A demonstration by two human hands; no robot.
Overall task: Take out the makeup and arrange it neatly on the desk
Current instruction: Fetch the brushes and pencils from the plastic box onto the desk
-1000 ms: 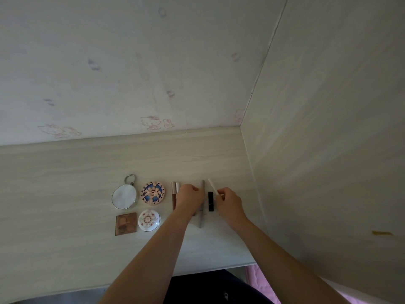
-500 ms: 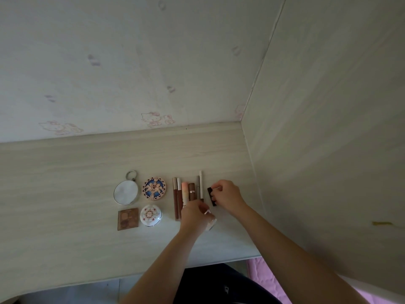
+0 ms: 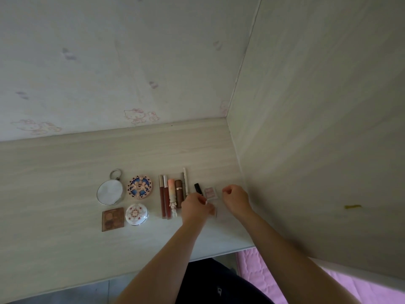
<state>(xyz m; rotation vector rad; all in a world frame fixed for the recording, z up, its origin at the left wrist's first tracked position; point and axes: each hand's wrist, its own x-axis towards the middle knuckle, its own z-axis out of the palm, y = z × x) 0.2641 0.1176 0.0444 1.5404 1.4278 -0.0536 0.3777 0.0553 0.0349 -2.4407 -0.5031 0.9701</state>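
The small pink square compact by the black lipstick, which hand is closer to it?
Left. The left hand sits just below-left of the small pink square compact, nearly touching; the right hand is apart on its right.

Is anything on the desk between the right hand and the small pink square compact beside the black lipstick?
Nothing visible. The right hand hovers just right of the pink square compact, with only bare desk between them. The left hand sits nearer the person, not in that gap.
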